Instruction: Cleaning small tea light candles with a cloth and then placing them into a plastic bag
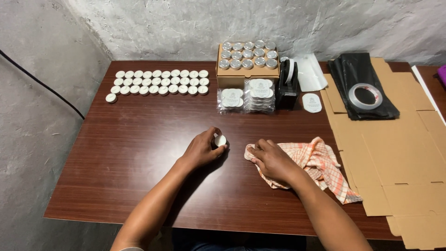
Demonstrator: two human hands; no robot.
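The left hand [202, 149] pinches a small white round tin [220, 140] in its fingers above the worktop [139, 139], the right hand [274, 160] grips the checked cloth [316, 162] with curled fingers, and a loose pinch could let the tin roll away.

bare dark wood of the table [139, 153] lay open left of and ahead of the hands. at the far edge, rows of white tins [160, 81] and a cardboard box [247, 69] stood in the way; flat cardboard [395, 153] and a checked cloth [316, 162] covered the right side.
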